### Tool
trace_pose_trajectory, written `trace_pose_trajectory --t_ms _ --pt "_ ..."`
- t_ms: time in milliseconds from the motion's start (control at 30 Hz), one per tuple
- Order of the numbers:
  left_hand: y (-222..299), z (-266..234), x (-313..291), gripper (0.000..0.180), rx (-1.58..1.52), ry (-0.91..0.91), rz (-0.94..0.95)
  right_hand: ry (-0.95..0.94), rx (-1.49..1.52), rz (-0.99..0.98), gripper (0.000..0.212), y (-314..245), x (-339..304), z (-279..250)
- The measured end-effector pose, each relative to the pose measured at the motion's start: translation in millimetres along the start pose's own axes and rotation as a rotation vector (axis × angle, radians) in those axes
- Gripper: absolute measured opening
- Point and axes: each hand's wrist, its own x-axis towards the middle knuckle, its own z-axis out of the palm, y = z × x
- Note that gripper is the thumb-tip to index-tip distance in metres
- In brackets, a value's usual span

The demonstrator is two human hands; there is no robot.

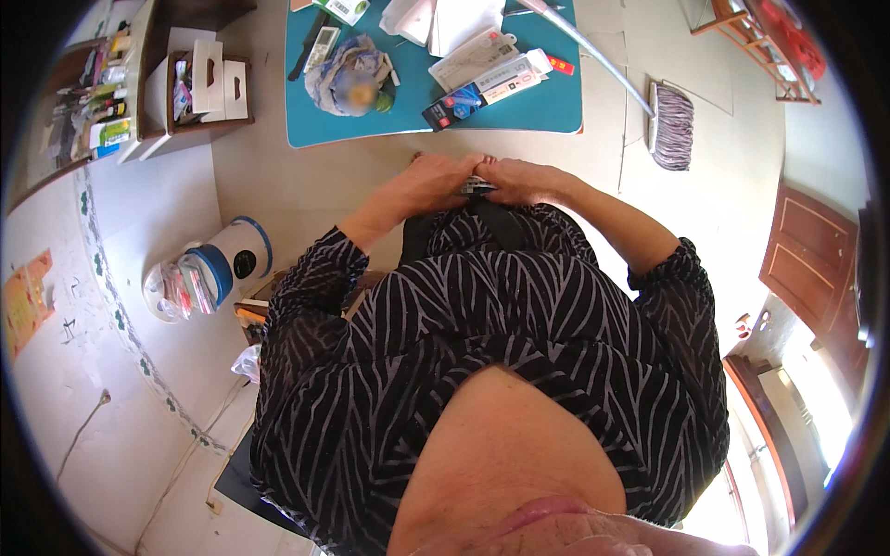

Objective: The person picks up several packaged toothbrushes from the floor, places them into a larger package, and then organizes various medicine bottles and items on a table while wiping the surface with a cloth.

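My left hand [438, 182] and my right hand [521, 180] meet in front of my waist, just short of the blue-topped table [306, 132]. Both are closed, with fingers curled and hidden from above. Between them and partly covered shows a small dark-and-pale thing [477, 185], too small to name. A wide black strap [499, 225] runs down below it over my patterned clothing. Whether the hands grip the small thing or only rest against it, I cannot tell.
On the table lie a long box [491, 90], a crumpled plastic bag [350, 79] and white packaging [468, 57]. A mop [671, 130] stands on the floor at right, its handle slanting over the table. Shelves [139, 102] and a white-and-blue bin [243, 255] are at left.
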Motion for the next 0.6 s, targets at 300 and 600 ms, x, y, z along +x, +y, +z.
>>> trace_pose_trajectory --t_ms 300,600 --pt "-57 69 -2 0.051 -0.067 0.188 0.089 -0.077 -0.090 -0.076 0.058 5 20 -2" --pt "-73 63 -60 0.034 -1.331 0.095 -0.316 0.623 -0.833 0.210 0.107 120 18 -55"
